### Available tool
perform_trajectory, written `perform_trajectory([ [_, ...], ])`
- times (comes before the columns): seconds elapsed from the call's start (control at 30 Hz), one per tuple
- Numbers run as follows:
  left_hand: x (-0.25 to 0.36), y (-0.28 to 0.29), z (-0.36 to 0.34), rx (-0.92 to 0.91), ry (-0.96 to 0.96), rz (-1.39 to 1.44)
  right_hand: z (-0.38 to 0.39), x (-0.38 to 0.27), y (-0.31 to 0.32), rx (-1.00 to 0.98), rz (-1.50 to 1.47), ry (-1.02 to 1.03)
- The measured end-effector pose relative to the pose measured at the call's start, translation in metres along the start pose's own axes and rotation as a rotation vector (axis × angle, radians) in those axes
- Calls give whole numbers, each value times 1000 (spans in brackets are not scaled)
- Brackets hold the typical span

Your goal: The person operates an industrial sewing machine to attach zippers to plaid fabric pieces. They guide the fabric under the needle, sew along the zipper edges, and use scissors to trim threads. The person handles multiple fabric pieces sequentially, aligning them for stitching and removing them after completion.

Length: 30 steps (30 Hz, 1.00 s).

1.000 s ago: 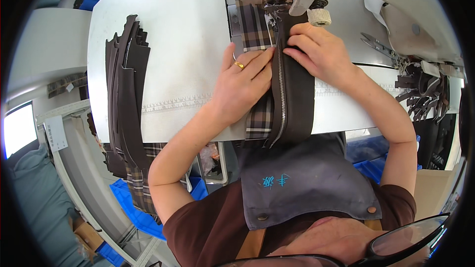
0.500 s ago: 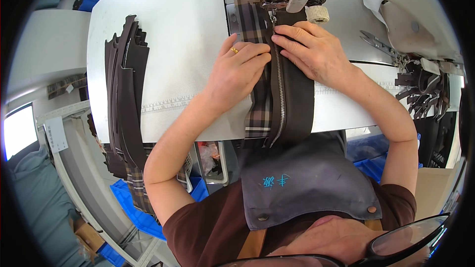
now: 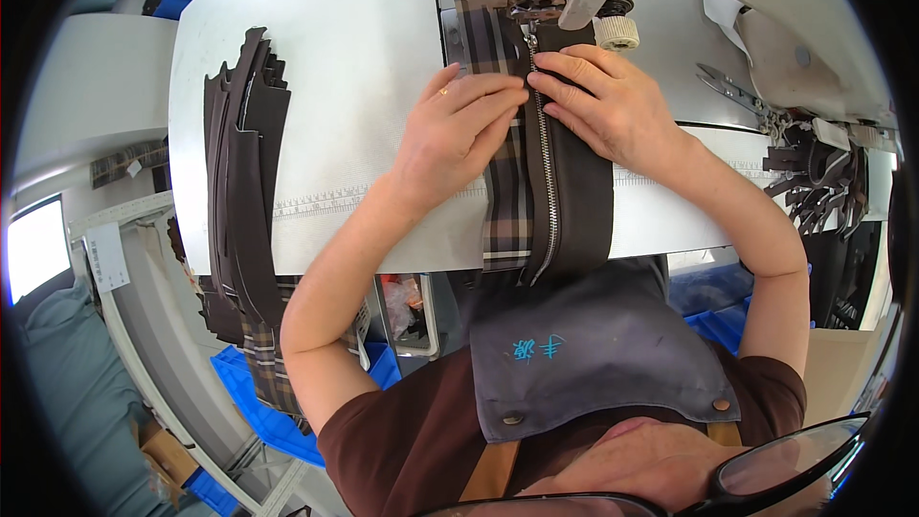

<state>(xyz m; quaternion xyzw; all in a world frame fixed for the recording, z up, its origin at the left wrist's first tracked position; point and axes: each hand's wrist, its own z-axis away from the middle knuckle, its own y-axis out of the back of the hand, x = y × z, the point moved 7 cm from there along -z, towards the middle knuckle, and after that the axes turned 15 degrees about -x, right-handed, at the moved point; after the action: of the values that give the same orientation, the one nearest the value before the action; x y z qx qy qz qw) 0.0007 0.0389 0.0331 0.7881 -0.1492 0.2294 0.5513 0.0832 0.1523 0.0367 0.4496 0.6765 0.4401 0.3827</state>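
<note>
Beneath the presser foot of a sewing machine (image 3: 536, 10) lies a dark brown fabric strip (image 3: 584, 201) with a metal zipper (image 3: 548, 182) along its left edge. Plaid fabric (image 3: 507, 215) shows on the zipper's left. My left hand (image 3: 455, 129) has its fingertips drawn together at the zipper's left edge; its thumb is mostly hidden, and it seems to pinch the tape there. On the other side, my right hand (image 3: 613, 105) rests on the brown strip, fingers apart and fingertips beside the zipper teeth, close below the presser foot.
A stack of dark brown strips (image 3: 244, 153) hangs over the table's left front edge. Thread snips (image 3: 728, 86) and a cluster of dark scraps (image 3: 823, 168) are at the right. A printed measuring scale (image 3: 335, 203) crosses the white table (image 3: 354, 57). Blue bins (image 3: 278, 421) stand below.
The plaid fabric and zipper have shifted slightly right at their near end. My left fingers have straightened a little, and my right hand stays on the brown strip.
</note>
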Motion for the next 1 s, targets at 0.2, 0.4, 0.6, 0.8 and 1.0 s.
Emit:
perform_trajectory([
  [0.2,4,-9,-15,-19,-99,-417,0,-1,1,7,4,-8],
  [0.4,5,-12,-16,-43,-77,-480,-1,0,2,1,-11,-13],
  [0.6,-1,-11,-21,-84,-38,-382,-1,1,0,-78,-61,-19],
  [0.8,-3,-11,-30,-74,-46,-407,-2,1,2,-55,-19,-47],
  [1.0,-3,-9,-24,57,-110,-390,-4,0,1,-80,-54,-22],
])
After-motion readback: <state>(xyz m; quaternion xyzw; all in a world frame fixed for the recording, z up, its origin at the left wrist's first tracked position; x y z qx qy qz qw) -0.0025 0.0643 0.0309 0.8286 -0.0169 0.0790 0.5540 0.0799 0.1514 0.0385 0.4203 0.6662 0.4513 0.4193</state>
